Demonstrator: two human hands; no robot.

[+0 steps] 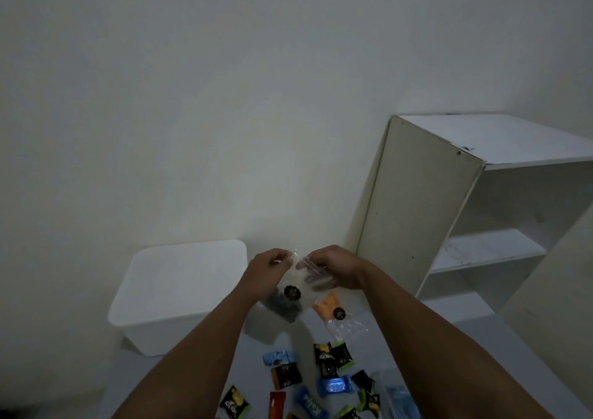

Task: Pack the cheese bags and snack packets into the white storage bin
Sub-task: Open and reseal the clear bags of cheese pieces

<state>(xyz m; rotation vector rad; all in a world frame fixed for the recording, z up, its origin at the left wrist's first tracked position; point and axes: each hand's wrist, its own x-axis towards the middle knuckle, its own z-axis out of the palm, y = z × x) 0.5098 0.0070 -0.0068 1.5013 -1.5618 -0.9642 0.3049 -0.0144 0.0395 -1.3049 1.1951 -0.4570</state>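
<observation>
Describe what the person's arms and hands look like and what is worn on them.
Both arms are bare from the bottom edge of the picture up to the hands; no sleeves show. The left hand and the right hand wear no gloves. No watch, bracelet or ring can be made out on the wrists or fingers, though the dim light hides fine detail. No marks or tattoos show on the forearms.

Clear bag (300, 285) held up between both hands, contents dark and blurred, can't identify; left hand (268, 269) fingertips curl behind bag's top edge, hidden; right hand (333, 267) covers bag's right side; white storage bin (179, 293) interior not visible from this angle; snack packets (324, 377) cut off at bottom edge, most labels unreadable; shelf unit (481, 206) cropped at right edge; scene dim.
</observation>
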